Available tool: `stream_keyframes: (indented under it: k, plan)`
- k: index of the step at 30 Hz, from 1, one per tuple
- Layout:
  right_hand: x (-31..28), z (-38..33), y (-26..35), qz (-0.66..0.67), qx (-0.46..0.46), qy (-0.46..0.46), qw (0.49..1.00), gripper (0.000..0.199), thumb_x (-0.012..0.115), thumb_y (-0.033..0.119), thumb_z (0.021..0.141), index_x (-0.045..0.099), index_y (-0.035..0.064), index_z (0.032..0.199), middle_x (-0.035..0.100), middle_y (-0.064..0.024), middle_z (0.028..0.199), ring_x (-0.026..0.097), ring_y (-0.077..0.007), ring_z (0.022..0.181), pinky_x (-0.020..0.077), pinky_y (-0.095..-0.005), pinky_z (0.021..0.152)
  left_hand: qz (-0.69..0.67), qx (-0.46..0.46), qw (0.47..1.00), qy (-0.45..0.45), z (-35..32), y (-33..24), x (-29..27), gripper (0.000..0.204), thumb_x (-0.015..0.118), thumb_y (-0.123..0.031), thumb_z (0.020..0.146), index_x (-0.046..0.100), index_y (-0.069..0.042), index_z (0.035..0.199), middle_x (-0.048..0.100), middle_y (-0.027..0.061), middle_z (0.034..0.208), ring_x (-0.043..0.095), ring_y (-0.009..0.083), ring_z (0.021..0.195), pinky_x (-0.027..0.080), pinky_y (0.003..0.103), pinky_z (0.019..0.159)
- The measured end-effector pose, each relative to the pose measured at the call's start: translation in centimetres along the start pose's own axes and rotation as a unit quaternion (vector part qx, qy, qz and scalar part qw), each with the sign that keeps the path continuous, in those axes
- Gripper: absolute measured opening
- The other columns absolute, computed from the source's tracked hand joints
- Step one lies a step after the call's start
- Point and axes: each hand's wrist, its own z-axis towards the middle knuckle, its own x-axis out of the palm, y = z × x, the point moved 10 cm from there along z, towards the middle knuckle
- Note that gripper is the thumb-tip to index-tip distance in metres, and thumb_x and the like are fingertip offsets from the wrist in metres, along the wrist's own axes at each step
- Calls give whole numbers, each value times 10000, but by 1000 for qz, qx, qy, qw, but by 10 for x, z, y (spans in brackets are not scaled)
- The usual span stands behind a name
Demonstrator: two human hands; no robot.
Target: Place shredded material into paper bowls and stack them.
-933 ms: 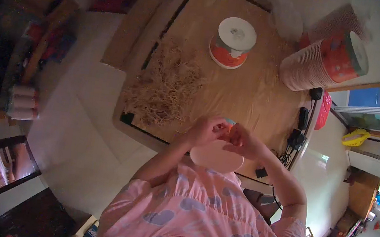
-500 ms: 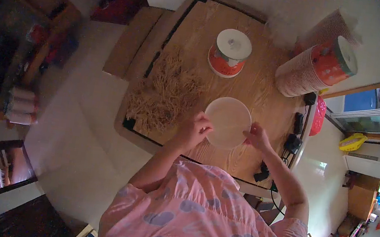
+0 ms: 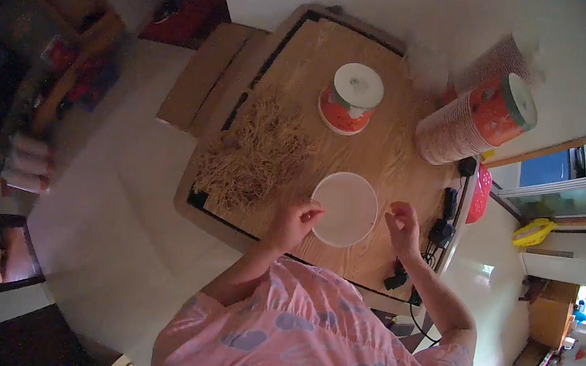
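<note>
A wooden table (image 3: 399, 160) is seen from above, a round white lid (image 3: 343, 209) lying flat near its near edge — pale and plain. The lid's left rim is touched by the left hand (image 3: 293, 221), fingers pinched on it. The right hand (image 3: 401, 225) is held just right of it, fingers loosely curled, gripping nothing.

Counted one round white lid (image 3: 344, 209), one lidded red tub (image 3: 349, 98), one stack of red cups (image 3: 477, 120), one heap of dried strands (image 3: 256, 154) and two hands, left (image 3: 293, 222) and right (image 3: 402, 228).
</note>
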Motion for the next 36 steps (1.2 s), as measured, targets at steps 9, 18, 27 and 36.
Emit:
stream_keyframes:
  k: [9,18,27,36]
  plan:
    - [130,-28,8,320,267,363,833,208,509,192,838,602,8,807,578,-40,759,527,-104,690,409,-215,622,155,174,969,81,-13,-72,23,111,603,-81,694,581,-64,802,572,68,750,572,231,690,465,328,586]
    - [145,-28,14,225,231,401,857,208,542,197,820,586,41,690,478,27,603,416,-51,559,321,-196,491,228,211,945,102,-32,-79,36,86,562,-95,695,576,-65,774,553,33,830,556,208,782,465,319,645]
    - [122,11,32,384,292,252,839,155,477,164,841,530,46,755,532,-21,666,500,-98,574,409,-217,527,231,229,914,242,-60,-61,74,54,549,-115,675,552,-75,712,538,52,799,556,227,755,464,347,643]
    - [144,25,9,421,270,257,827,195,430,186,867,519,53,757,419,13,573,380,-73,465,305,-199,414,169,188,892,374,-89,-33,106,79,541,-141,691,569,-67,701,554,74,769,560,250,753,449,357,634]
